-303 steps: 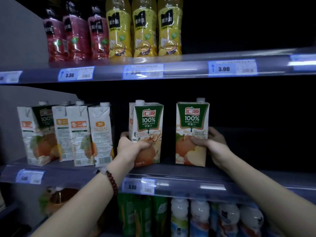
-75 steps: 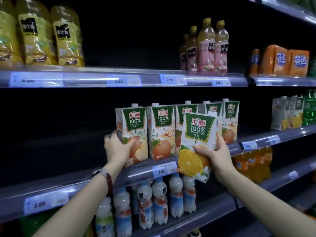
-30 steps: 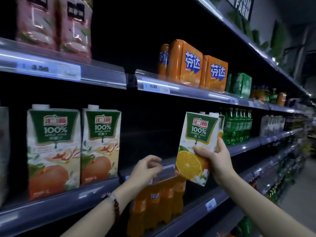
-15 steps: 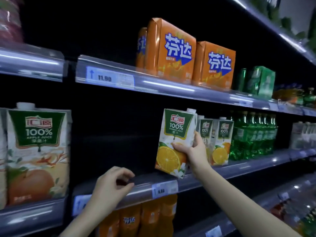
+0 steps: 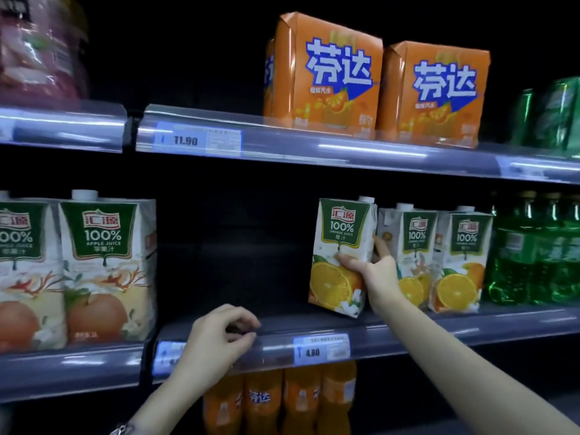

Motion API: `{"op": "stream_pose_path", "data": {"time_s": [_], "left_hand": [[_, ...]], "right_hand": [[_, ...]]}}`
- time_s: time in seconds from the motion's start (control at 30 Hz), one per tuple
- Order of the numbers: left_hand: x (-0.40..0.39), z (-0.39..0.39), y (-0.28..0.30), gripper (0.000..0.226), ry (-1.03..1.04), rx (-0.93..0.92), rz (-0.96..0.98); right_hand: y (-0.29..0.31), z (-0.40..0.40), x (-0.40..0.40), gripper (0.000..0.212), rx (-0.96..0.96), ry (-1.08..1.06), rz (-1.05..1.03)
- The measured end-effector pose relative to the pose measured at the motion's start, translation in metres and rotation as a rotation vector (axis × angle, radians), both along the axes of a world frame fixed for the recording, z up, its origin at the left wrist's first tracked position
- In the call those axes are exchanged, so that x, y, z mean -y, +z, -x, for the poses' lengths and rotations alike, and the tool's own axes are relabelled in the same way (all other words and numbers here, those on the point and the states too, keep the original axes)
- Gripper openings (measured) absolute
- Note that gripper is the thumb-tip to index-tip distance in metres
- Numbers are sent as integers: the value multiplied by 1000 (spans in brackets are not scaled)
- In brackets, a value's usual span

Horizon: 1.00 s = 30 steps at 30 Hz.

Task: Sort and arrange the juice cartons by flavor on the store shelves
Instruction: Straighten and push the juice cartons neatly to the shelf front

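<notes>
Head view: right hand [image 5: 378,274] grips the orange carton [image 5: 340,255]; left hand [image 5: 219,337], loosely curled, holds nothing. Set it flush left of its orange neighbours [image 5: 433,259], label forward.

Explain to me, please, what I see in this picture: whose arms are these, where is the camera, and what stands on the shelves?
There is no machine here. A person wears one camera on the head, so you look forward and down along that person's own two arms at store shelves.

The right hand grips an orange juice carton and holds it on the middle shelf, beside two more orange juice cartons. The left hand holds nothing; its loosely curled fingers are at the shelf's front edge.

Further left stand apple juice cartons. To the far right are green bottles. Above stand orange drink packs, and below, orange bottles.
</notes>
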<state>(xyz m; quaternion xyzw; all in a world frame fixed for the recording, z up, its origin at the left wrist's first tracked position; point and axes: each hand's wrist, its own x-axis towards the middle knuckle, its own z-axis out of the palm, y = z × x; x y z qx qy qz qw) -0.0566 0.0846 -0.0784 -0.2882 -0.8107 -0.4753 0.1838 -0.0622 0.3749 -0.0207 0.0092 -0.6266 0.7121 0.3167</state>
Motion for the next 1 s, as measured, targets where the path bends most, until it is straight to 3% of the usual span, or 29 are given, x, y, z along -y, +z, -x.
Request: {"op": "stream_pose_path", "data": {"time_s": [0.33, 0.67, 0.77, 0.87, 1.0], "left_hand": [[-4, -2, 0, 32, 57, -23, 29], [-7, -3, 2, 33, 91, -11, 77], [-7, -6, 5, 35, 91, -5, 73], [-8, -11, 10, 33, 103, -17, 109], [-7, -20, 16, 23, 98, -70, 198]], "right_hand": [[-7, 4, -14, 75, 0, 65, -27], [-8, 5, -24, 88, 99, 106, -62], [-5, -3, -20, 89, 150, -39, -322], [2, -17, -14, 71, 199, -245, -658], [8, -37, -7, 53, 200, -459, -847]]}}
